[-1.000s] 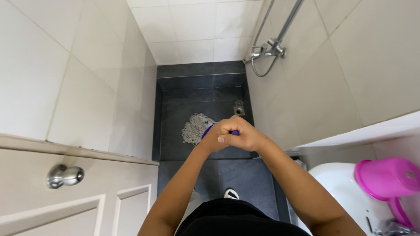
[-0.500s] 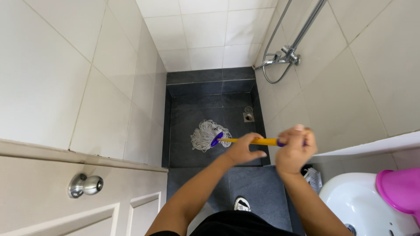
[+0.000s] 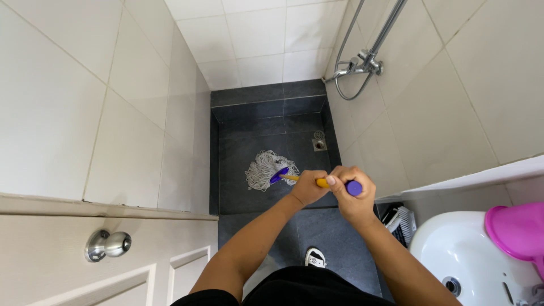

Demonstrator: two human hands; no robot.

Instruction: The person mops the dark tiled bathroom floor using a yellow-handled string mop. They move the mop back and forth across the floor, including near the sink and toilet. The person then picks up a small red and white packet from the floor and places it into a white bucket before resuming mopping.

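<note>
Left hand (image 3: 309,188) and right hand (image 3: 350,191) grip the yellow mop handle (image 3: 322,182); fingers of both are wrapped tight around it, the right at the purple end cap. The mop head (image 3: 263,169) rests on the dark shower floor (image 3: 249,139), left of centre, apart from the drain (image 3: 319,144) at the far right. Tiled walls bound the floor left, far and right. Near left, the door (image 3: 68,266) with its knob (image 3: 107,245) stands close. Near right, the white basin (image 3: 470,255) narrows the standing room.

Yellow mop handle (image 3: 294,179) (purple cap), dark grey floor (image 3: 266,130), pink basin (image 3: 518,232).
</note>
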